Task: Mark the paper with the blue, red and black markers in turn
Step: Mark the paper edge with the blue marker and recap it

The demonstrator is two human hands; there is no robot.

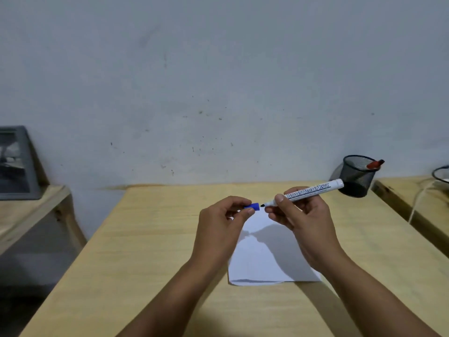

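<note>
My right hand [301, 215] holds a white board marker with blue lettering [313, 190] above the white paper [267, 254]. Its dark tip is bare and points left. My left hand [218, 227] pinches the marker's blue cap [252, 207] just off the tip, a small gap between them. The paper lies flat on the wooden table [145, 239] under both hands, partly in their shadow. A red marker [375, 164] sticks out of a black mesh pen cup [357, 177] at the table's far right. No black marker can be seen.
A second wooden table [413, 198] stands to the right with a white cord and another mesh holder [441, 173] at the frame edge. A grey tray-like box [14, 164] rests on a lower wooden stand at the left. A grey wall runs behind.
</note>
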